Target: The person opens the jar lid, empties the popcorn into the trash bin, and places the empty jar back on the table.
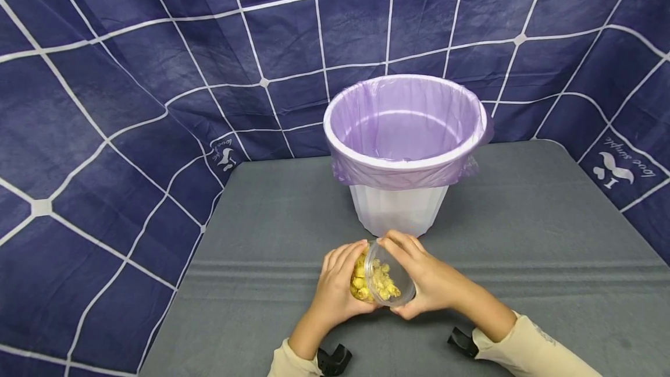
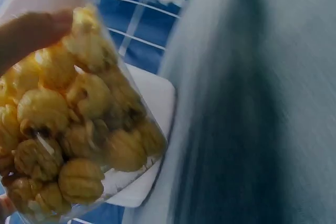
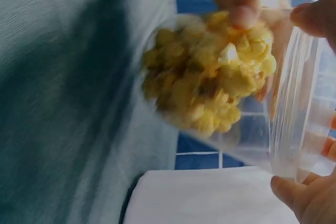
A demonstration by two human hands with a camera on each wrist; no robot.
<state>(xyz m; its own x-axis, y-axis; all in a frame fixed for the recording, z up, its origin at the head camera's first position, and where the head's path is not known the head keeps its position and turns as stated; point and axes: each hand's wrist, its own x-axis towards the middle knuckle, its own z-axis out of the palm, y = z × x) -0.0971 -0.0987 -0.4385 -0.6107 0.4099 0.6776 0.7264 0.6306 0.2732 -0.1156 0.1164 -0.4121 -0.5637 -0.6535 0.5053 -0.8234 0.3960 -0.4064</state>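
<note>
A clear plastic jar (image 1: 361,292) with yellow popcorn (image 3: 207,72) in it is held tilted in front of the bin, between both hands. My left hand (image 1: 335,287) grips the jar's body, fingers over the top and thumb underneath. At the jar's clear ribbed rim end (image 3: 294,93), my right hand (image 1: 426,278) holds on with fingers above and thumb below. In the left wrist view, popcorn (image 2: 86,98) fills the lower part of the jar. Whether the lid is fastened or loose cannot be told.
Behind the hands stands a white bin (image 1: 400,205) lined with a purple bag (image 1: 403,176), its mouth uncovered. Grey cloth (image 1: 262,237) covers the table. A dark blue curtain (image 1: 293,34) with white lines surrounds the back and sides.
</note>
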